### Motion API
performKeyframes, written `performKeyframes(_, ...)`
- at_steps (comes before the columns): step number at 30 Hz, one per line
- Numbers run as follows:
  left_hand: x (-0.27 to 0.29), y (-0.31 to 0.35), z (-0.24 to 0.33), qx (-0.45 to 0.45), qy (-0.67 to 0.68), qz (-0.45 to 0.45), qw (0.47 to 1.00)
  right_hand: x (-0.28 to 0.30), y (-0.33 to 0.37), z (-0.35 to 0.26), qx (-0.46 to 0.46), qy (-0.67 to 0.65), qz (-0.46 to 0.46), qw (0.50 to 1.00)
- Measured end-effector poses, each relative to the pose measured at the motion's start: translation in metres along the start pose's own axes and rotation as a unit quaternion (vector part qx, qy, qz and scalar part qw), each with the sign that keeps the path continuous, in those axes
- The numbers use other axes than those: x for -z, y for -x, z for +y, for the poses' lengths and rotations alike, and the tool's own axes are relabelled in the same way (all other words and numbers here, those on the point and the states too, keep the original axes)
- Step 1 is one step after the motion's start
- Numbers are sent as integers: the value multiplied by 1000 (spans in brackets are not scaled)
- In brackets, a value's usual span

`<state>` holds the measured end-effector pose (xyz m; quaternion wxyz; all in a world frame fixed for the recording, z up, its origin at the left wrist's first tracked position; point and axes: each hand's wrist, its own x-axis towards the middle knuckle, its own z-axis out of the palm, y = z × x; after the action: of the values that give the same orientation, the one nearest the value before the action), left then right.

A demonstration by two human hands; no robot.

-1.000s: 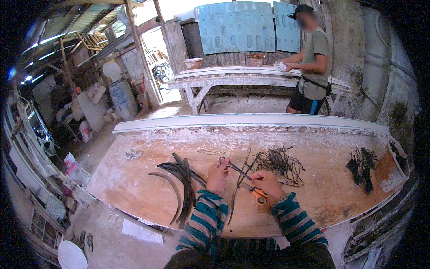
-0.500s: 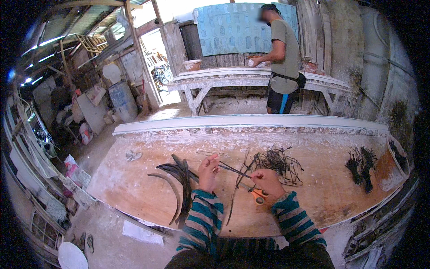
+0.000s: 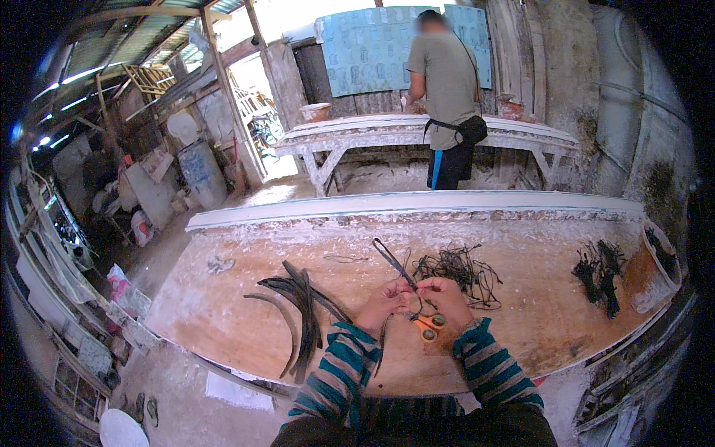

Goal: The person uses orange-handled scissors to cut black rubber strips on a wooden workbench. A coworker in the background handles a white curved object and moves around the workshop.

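Observation:
Close together above the wooden table, my left hand (image 3: 386, 304) and my right hand (image 3: 445, 299) both pinch a thin black cord (image 3: 395, 261). A doubled loop of it sticks up and away to the left; its lower part is partly hidden by my fingers. Scissors with orange handles (image 3: 430, 334) lie just below my right hand, their blades mostly covered. Left of my left hand rests a heap of curved black strips (image 3: 302, 316). A tangle of black cords (image 3: 463, 272) spreads out beyond my right hand.
Tied black cord bundles (image 3: 607, 279) lie at the right, beside a tipped, dusty bucket (image 3: 646, 281). A long white moulding (image 3: 417, 201) runs along the table's far edge. Behind it, a person (image 3: 447, 82) works at a white bench (image 3: 320, 141).
My hands have come together, and my left hand has moved right and nearer me. The cord's loop now points up and away. The person at the back has shifted left and turned away.

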<state>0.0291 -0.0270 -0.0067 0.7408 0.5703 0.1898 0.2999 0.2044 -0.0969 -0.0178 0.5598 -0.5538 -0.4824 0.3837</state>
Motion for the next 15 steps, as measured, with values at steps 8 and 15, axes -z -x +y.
performKeyframes(8, -13, 7, 9, 17, -60, 88, 994, -16, 18, -30, 1, -78, -46, 996)
performKeyframes(15, -11, 6, 10, 8, 20, 42, 999, -16, 21, -34, -33, -127, -51, 990)
